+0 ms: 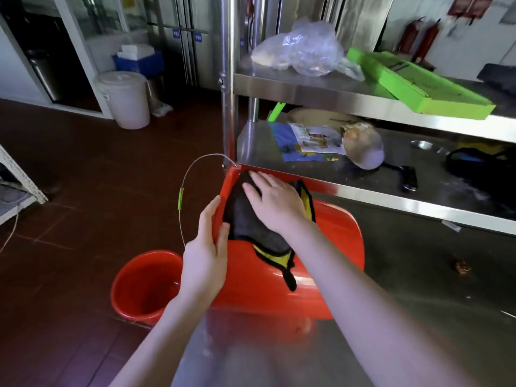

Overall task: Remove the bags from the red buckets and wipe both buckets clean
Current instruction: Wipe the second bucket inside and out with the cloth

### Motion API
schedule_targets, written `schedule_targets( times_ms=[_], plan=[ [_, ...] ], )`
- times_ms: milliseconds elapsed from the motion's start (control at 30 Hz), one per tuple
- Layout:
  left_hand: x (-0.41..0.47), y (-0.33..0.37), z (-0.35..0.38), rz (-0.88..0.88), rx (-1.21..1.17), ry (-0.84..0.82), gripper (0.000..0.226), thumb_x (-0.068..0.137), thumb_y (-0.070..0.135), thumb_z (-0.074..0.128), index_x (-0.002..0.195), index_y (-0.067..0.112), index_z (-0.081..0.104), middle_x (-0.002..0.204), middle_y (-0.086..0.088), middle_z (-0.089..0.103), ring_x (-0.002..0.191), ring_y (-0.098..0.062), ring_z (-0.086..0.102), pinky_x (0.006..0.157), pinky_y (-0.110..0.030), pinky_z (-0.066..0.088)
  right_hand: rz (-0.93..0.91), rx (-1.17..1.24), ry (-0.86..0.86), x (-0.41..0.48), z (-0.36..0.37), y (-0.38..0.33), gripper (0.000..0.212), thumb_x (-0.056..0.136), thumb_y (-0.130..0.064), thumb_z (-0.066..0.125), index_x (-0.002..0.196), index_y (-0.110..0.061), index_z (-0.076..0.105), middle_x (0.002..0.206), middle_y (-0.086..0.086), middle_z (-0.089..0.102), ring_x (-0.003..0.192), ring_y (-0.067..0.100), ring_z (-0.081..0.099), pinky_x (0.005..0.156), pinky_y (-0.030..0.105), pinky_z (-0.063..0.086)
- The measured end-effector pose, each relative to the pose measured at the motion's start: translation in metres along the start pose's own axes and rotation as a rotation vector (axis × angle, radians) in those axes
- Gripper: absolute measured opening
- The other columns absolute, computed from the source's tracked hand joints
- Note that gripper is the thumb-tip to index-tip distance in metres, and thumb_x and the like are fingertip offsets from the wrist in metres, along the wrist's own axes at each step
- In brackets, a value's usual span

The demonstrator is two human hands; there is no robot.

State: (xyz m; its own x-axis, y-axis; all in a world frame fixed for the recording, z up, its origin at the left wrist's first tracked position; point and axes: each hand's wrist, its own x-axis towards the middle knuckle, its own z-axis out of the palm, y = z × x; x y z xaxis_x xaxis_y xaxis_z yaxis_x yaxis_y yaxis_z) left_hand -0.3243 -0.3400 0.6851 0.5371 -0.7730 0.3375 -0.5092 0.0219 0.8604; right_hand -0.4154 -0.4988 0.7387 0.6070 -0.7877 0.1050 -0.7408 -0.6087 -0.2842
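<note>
- Kitchen workroom: dark red tiled floor (83, 177), steel bench (418, 275) with steel shelves over its far side.
- Tipped bucket (329, 233): red, lying on its side at the bench's left edge, under both hands. No bag on it.
- Its long axis runs left to right across the person. The wire handle (192, 174) arcs out past the left hand (203, 258), so I judge the mouth is on that side.
- Cloth (245, 227): dark with yellow trim, spread on the red wall beneath the right hand (276, 202). Inner or outer wall, I cannot tell.
- Right hand: flat, fingers spread wide, palm pressing the cloth. A tail of cloth trails out toward the person from under the wrist.
- Left hand: on the bucket's left edge, fingers almost straight on the outside, thumb over the red by the cloth, edge held between them. A steadying hold.
- Judgement: this is the wiping step. The right hand is the working one and the next stroke follows the long axis, out to the right of that hand.
- Floor bucket (134, 291): red, upright on the floor, below and left of the left hand. No bag in it.
- Clear bag (301, 51): crumpled on the upper shelf (307, 88), well beyond the right hand.
</note>
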Motion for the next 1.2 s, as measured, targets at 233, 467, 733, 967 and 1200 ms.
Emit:
schedule_targets(
  times_ms=[233,467,733,967,1200],
  plan=[
    [0.001,-0.007,-0.011,-0.02,0.03,-0.009,0.046,0.092,0.059,0.034,0.138,0.065,0.027,0.073,0.014,0.07,0.049,-0.011,0.065,0.04,-0.021,0.05,-0.208,-0.174,0.301,-0.133,0.054,0.009,0.062,0.099,-0.054,0.03,0.154,-0.027,0.021,0.162,-0.001,0.016,0.15,0.023,0.012,0.12,0.047,0.015],
    [0.003,-0.003,-0.004,-0.081,0.002,0.012,0.047,0.094,0.054,0.044,0.136,0.068,0.028,0.066,-0.003,0.066,0.039,-0.023,0.058,0.042,-0.046,0.056,0.155,-0.054,0.125,-0.054,0.0,0.072,0.065,0.096,-0.064,0.017,0.149,-0.03,0.033,0.156,-0.003,0.034,0.142,0.021,0.032,0.116,0.039,0.025],
    [-0.004,-0.004,-0.005,-0.024,0.16,0.057,0.049,0.098,0.05,0.039,0.14,0.066,0.021,0.062,0.004,0.061,0.052,-0.014,0.064,0.038,-0.02,0.049,0.307,0.224,-0.056,-0.049,-0.013,0.152,0.056,0.095,-0.064,0.026,0.138,-0.035,0.048,0.149,-0.008,0.044,0.136,0.019,0.041,0.111,0.037,0.032],
    [0.015,-0.008,-0.013,-0.007,0.211,-0.041,0.039,0.098,0.052,0.038,0.135,0.063,0.032,0.07,0.011,0.063,0.062,0.005,0.063,0.044,-0.006,0.043,0.124,-0.171,0.151,-0.142,0.001,0.083,0.07,0.093,-0.064,0.012,0.152,-0.029,0.026,0.159,-0.009,0.026,0.146,0.018,0.025,0.117,0.049,0.023],
    [0.005,-0.01,-0.016,0.008,0.116,-0.04,0.044,0.099,0.046,0.04,0.141,0.055,0.033,0.08,0.038,0.062,0.075,0.021,0.059,0.058,0.004,0.038,0.032,-0.131,0.16,-0.081,0.017,-0.018,0.076,0.09,-0.069,0.014,0.153,-0.026,0.024,0.16,-0.006,0.022,0.147,0.025,0.019,0.116,0.057,0.015]
  ],
)
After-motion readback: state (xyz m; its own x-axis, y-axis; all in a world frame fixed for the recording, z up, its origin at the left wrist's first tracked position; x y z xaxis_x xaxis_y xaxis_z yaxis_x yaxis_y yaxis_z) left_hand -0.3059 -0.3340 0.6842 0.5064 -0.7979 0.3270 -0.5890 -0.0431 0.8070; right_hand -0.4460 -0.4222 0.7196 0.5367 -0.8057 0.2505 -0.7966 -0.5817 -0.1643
